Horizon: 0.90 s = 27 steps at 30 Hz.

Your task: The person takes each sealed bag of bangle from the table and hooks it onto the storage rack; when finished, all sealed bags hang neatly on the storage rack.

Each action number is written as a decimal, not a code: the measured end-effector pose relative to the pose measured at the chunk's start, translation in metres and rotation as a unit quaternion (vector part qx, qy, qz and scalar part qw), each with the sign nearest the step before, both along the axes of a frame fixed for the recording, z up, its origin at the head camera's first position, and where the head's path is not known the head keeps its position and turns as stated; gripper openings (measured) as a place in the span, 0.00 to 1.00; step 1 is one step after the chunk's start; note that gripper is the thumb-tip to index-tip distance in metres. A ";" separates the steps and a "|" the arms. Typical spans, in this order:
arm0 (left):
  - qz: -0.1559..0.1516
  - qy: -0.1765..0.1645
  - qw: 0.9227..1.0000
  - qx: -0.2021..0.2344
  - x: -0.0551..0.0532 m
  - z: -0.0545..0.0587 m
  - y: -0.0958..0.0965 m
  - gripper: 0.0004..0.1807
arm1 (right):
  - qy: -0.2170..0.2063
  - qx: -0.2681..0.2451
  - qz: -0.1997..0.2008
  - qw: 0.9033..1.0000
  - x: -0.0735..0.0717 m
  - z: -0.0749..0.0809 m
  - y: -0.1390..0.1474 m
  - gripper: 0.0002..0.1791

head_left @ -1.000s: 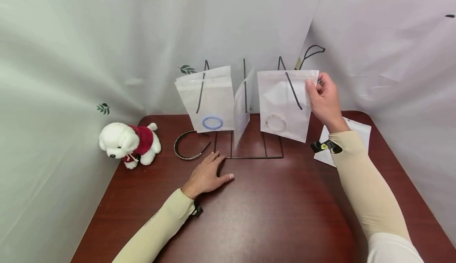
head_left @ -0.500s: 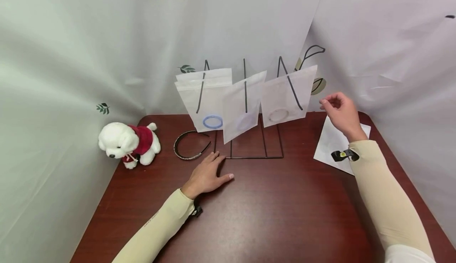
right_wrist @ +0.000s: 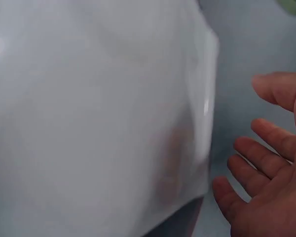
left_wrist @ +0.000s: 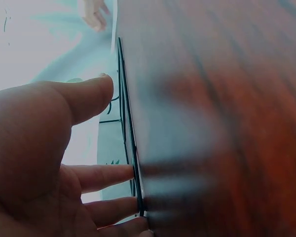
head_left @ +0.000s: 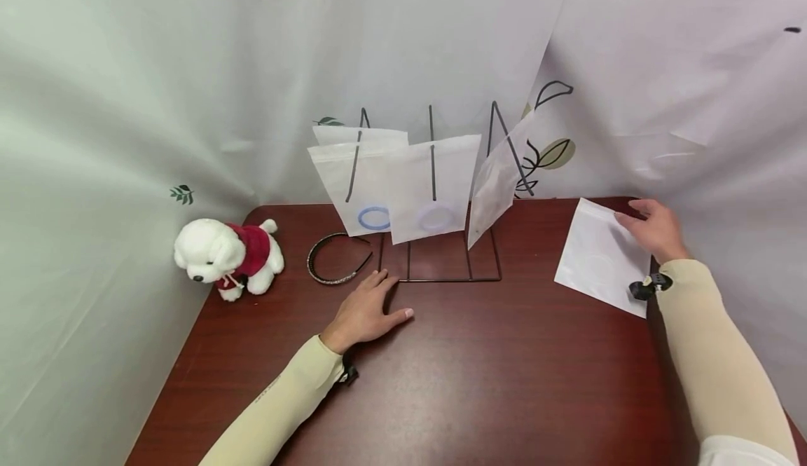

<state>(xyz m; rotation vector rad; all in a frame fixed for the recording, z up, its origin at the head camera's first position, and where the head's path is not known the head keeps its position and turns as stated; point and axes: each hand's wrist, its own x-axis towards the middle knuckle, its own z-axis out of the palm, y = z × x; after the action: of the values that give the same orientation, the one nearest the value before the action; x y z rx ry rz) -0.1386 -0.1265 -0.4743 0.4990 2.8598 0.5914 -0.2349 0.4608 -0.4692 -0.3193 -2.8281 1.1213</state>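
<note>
My left hand (head_left: 362,317) lies on the table with its fingers extended, the fingertips touching the front of a black wire rack (head_left: 450,281). In the left wrist view the fingers (left_wrist: 108,175) meet the rack's base rod. Over the right end of the table, my right hand (head_left: 657,230) holds nothing and hovers at the upper right edge of a flat white zip pouch (head_left: 595,259). The right wrist view shows relaxed, spread fingers (right_wrist: 261,158) beside a white pouch (right_wrist: 103,123). On the rack's hooks hang a left pouch (head_left: 337,179), a middle pouch (head_left: 410,179) and a right pouch (head_left: 494,189).
A blue ring (head_left: 360,219) shows in the left hanging pouch, a pale one in the middle pouch. Left of the rack lie a beaded headband (head_left: 313,264) and a white plush dog (head_left: 211,249) in red. Pale fabric (head_left: 189,101) encloses the reddish-brown table (head_left: 485,375).
My right hand has let go of the right hanging pouch and moved right and down to the pouch on the table. The hanging pouches have swung round. My left hand stays put.
</note>
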 end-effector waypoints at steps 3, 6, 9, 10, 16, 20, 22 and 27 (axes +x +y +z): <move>-0.001 0.003 1.000 -0.001 0.000 0.000 0.000 0.43 | -0.025 0.012 0.009 1.000 0.004 -0.005 0.010 0.45; -0.003 0.005 1.000 -0.001 0.000 0.000 0.000 0.43 | -0.046 0.027 0.015 0.998 0.007 -0.008 0.016 0.48; -0.002 -0.003 1.000 -0.006 0.000 -0.001 0.001 0.44 | -0.070 0.050 0.031 0.996 0.008 -0.009 0.019 0.51; 0.000 -0.004 1.000 -0.005 0.000 -0.001 0.001 0.44 | -0.076 0.057 0.037 0.995 0.008 -0.010 0.020 0.53; 0.006 -0.006 1.000 -0.004 0.000 -0.002 0.002 0.43 | -0.070 0.081 0.051 0.993 0.007 -0.014 0.021 0.53; 0.002 -0.003 1.000 -0.003 -0.001 -0.001 0.002 0.43 | -0.048 0.079 0.045 0.995 0.012 -0.016 0.021 0.48; -0.001 0.000 1.000 -0.001 -0.001 -0.001 0.002 0.43 | -0.043 0.075 0.045 0.995 0.014 -0.016 0.021 0.46; -0.002 0.004 1.000 -0.002 -0.001 -0.002 0.000 0.43 | -0.046 0.049 0.044 0.997 0.019 -0.016 0.021 0.40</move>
<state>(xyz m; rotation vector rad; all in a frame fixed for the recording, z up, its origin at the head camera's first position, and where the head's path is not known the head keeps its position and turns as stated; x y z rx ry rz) -0.1399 -0.1264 -0.4767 0.5079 2.8651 0.5856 -0.2158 0.4818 -0.4848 -0.2465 -2.9933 1.0020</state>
